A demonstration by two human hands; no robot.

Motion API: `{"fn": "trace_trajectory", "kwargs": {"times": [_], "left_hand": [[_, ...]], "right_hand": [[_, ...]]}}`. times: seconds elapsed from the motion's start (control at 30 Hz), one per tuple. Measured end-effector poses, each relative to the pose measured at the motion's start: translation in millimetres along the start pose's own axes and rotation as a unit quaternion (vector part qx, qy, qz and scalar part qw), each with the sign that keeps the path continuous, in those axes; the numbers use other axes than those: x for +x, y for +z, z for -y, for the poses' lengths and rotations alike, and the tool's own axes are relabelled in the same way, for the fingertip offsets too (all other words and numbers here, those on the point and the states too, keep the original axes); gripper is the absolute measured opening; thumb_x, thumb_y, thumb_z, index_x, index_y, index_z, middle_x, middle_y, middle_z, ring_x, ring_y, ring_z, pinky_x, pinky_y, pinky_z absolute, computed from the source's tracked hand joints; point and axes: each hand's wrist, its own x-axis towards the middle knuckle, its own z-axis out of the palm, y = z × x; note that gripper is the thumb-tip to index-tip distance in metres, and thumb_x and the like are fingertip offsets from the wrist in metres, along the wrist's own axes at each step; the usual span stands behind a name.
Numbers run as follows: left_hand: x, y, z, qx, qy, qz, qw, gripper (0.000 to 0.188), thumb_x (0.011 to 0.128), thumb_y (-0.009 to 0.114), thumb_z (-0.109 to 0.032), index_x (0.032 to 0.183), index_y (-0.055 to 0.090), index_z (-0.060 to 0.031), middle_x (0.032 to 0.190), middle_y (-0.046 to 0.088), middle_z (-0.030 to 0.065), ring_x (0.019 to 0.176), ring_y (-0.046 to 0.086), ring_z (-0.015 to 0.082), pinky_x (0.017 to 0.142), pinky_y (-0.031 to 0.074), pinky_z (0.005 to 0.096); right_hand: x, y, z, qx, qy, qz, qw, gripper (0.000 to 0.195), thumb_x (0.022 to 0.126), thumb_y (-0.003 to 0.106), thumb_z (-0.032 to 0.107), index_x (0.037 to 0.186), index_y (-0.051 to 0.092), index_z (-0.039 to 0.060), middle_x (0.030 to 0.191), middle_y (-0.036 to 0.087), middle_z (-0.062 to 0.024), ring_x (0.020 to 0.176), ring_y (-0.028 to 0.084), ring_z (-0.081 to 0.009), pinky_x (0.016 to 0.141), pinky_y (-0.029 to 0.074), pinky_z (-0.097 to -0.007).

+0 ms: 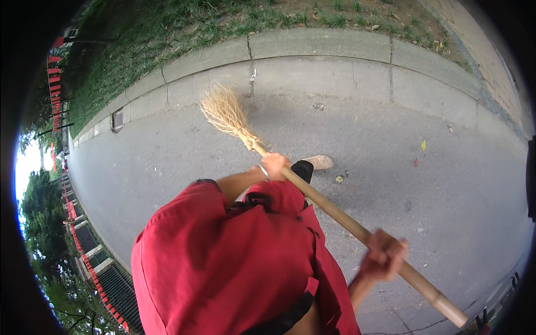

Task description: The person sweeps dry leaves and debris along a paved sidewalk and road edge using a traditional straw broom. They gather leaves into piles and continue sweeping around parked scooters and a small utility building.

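A broom with a bamboo handle (326,206) runs slantwise across the view, its straw-coloured twig head (226,111) up and to the left, close to the curb. My left hand (275,165), with a light band at the wrist, grips the handle just below the bound bristles. Farther along towards the lower right, my right hand (386,254) is closed around the bamboo and looks blurred. Past it the thick end of the handle sticks out. One light shoe (320,161) shows on the asphalt beyond my red jacket. Whether the bristles touch the ground I cannot tell.
A concrete curb (320,44) borders grass (188,25) ahead. A drain grate (118,119) lies at left along the gutter. On the road (377,167) are a yellow leaf (423,145), a reddish leaf (416,162) and a white scrap (253,75). Red flags hang along a fence at left.
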Motion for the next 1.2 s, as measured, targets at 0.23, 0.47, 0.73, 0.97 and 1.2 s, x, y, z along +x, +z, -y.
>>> {"fn": "trace_trajectory", "kwargs": {"times": [0.23,0.47,0.73,0.97,1.2], "left_hand": [[90.0,-35.0,-22.1,-0.032,0.183,0.065,0.98,0.011,0.063,0.067,-0.024,0.066,0.065,-0.0133,0.066,0.063,0.0122,0.071,0.065,0.0343,0.062,0.051,0.0463],[78.7,-87.0,-103.8,-0.138,0.201,-0.175,0.954,0.013,0.055,0.069,-0.023,0.063,0.062,-0.0166,0.061,0.061,0.0086,0.062,0.063,0.0314,0.055,0.047,0.0443],[44.0,-22.4,8.0,0.005,0.065,0.034,0.997,0.009,0.058,0.065,-0.022,0.064,0.066,-0.0159,0.064,0.064,0.0099,0.07,0.066,0.0307,0.061,0.053,0.0432],[111.3,-29.6,-103.3,-0.005,0.252,0.07,0.965,0.008,0.058,0.065,-0.019,0.06,0.064,-0.0121,0.06,0.061,0.0123,0.066,0.065,0.0319,0.058,0.05,0.0458],[45.3,-60.3,-188.5,-0.03,0.208,-0.018,0.977,0.01,0.054,0.068,-0.02,0.06,0.066,-0.0129,0.058,0.062,0.0109,0.063,0.066,0.0303,0.058,0.052,0.0417]], "right_hand": [[-6.2,19.2,5.2,-0.027,-0.127,-0.105,0.986,0.033,0.097,0.047,0.023,0.067,0.036,0.0157,0.047,0.032,0.0063,0.042,0.031,-0.0074,0.052,0.031,-0.0267],[10.7,0.5,111.3,0.039,-0.243,-0.048,0.968,0.033,0.096,0.038,0.026,0.065,0.035,0.0149,0.047,0.033,0.0041,0.04,0.033,-0.0083,0.048,0.037,-0.0261],[47.6,12.9,-3.5,-0.016,0.05,-0.116,0.992,0.035,0.097,0.047,0.023,0.066,0.033,0.016,0.048,0.026,0.0061,0.043,0.029,-0.0105,0.055,0.035,-0.0308],[-26.3,-52.3,59.4,-0.023,-0.119,-0.192,0.974,0.04,0.099,0.045,0.017,0.061,0.033,0.017,0.049,0.027,0.0062,0.046,0.028,-0.0064,0.059,0.031,-0.0256],[-24.5,-83.7,148.1,0.064,-0.262,-0.206,0.941,0.038,0.095,0.042,0.015,0.059,0.032,0.0175,0.044,0.023,0.0062,0.039,0.025,-0.0061,0.046,0.03,-0.024]]}}
